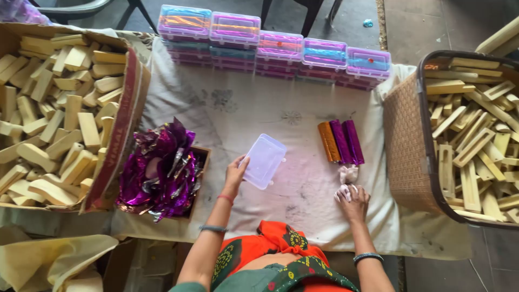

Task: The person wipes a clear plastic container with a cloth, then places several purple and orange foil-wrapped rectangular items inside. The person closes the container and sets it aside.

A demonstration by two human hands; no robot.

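Three foil-wrapped bars [341, 142] – one orange, two purple – one empty clear box [264, 160], two hands [235, 174]

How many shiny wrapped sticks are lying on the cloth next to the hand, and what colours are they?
Orange wrapped stick: 1
Purple wrapped sticks: 2
Total: 3
They lie side by side on the white cloth, just above the right hand, which rests on a crumpled white wad. The left hand holds an empty clear plastic box.
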